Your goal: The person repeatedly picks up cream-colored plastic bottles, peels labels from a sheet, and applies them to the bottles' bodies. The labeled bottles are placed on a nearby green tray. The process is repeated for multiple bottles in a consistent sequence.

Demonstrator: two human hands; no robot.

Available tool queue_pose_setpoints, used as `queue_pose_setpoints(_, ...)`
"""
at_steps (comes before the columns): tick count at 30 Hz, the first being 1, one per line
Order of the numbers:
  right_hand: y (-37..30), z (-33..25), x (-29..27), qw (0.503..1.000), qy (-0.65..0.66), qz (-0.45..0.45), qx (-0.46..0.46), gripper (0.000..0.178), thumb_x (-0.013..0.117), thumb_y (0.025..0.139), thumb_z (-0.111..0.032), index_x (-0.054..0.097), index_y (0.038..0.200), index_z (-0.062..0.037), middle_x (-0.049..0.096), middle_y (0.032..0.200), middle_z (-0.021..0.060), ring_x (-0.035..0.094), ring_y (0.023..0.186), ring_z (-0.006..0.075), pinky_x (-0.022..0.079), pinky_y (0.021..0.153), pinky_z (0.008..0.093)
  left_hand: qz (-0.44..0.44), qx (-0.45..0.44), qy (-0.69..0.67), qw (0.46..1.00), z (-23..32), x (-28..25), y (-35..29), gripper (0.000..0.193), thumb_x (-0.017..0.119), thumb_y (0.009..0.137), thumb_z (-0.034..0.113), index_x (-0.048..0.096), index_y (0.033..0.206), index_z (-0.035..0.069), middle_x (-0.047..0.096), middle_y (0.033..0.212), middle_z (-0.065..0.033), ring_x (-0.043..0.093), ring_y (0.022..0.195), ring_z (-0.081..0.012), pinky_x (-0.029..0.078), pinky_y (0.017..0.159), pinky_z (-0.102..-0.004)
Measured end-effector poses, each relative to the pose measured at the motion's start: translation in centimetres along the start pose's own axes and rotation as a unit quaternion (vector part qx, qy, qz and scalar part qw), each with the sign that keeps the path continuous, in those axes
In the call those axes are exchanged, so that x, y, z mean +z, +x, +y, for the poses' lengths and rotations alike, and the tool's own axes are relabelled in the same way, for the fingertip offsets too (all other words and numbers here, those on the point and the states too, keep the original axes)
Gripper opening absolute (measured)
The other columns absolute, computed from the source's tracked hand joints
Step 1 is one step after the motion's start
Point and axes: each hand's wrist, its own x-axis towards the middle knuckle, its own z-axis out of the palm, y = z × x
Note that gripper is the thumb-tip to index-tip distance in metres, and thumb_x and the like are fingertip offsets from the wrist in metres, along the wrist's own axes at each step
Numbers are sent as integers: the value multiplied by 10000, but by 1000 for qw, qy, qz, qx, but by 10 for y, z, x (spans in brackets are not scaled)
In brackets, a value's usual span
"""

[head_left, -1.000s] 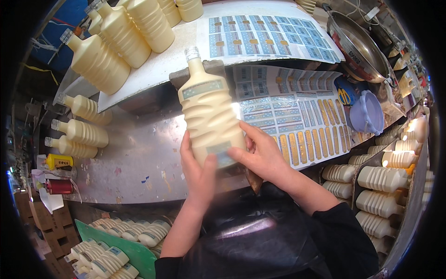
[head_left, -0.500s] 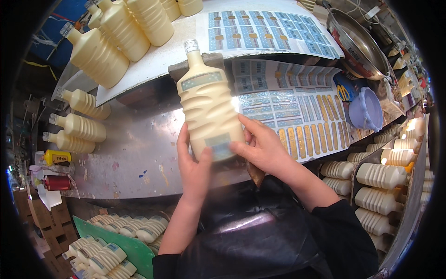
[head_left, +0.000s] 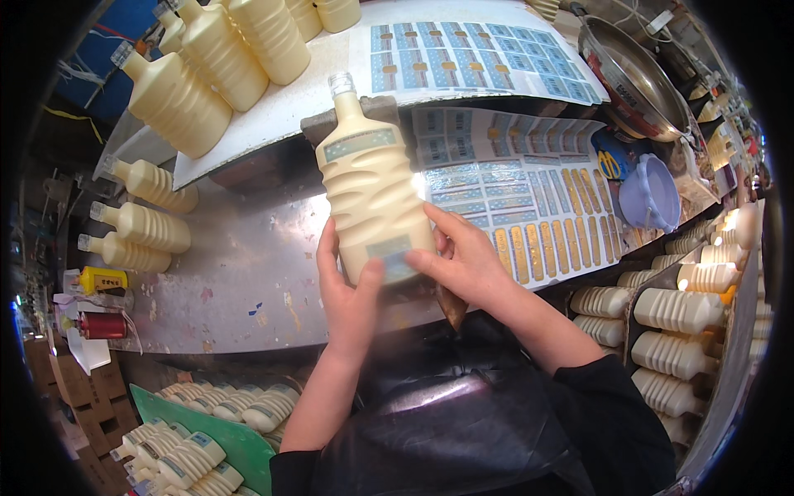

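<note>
A cream ribbed bottle [head_left: 370,194] with a clear cap lies face up before me, its neck pointing away over a grey block [head_left: 383,109]. My left hand [head_left: 347,289] is closed round its lower left side, thumb at the front. From the right, my right hand [head_left: 467,260] grips the lower edge, with its thumb on a blue-grey label [head_left: 393,255] near the base. A second label strip [head_left: 360,145] runs across the shoulder. Beneath my right hand, a pointed brown thing [head_left: 452,312] sticks out; its kind is unclear.
Sticker sheets [head_left: 550,217] in blue and gold lie to the right, beside a lavender bucket [head_left: 652,194]. Large bottles [head_left: 178,103] stand on the white shelf [head_left: 339,41]. Smaller bottles [head_left: 149,227] lie at the metal table's [head_left: 215,289] left. More bottles [head_left: 674,355] fill racks at lower right.
My left thumb has shifted slightly right across the lower label. The bottle and my grip otherwise stay almost the same.
</note>
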Motion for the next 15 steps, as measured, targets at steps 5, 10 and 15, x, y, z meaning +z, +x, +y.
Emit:
queue_pose_setpoints(5,6,26,-5,981,190,-37,9,579,641,983,-283,513,1471,1,695,1112,144,648,974,185,521,881,332,9,-1,-27,1000,-7,-6,-2,756,599,1035,290,212,1620,7,420,1518,-153,438,1373,-244,314,1182,-378)
queue_pose_setpoints(10,0,21,-2,986,162,-43,-4,506,615,991,-241,558,1448,-29,713,1038,113,650,887,135,534,814,304,-23,44,174,983,-11,-19,-14,731,573,994,248,263,1592,-37,374,1530,-201,386,1422,-305,298,1194,-427)
queue_pose_setpoints(15,0,19,-1,987,155,-35,17,525,630,981,-246,551,1457,-39,706,935,88,647,811,134,539,763,298,-14,44,159,986,-11,-18,-15,674,572,983,219,335,1558,-42,398,1497,-191,403,1403,-307,297,1196,-423)
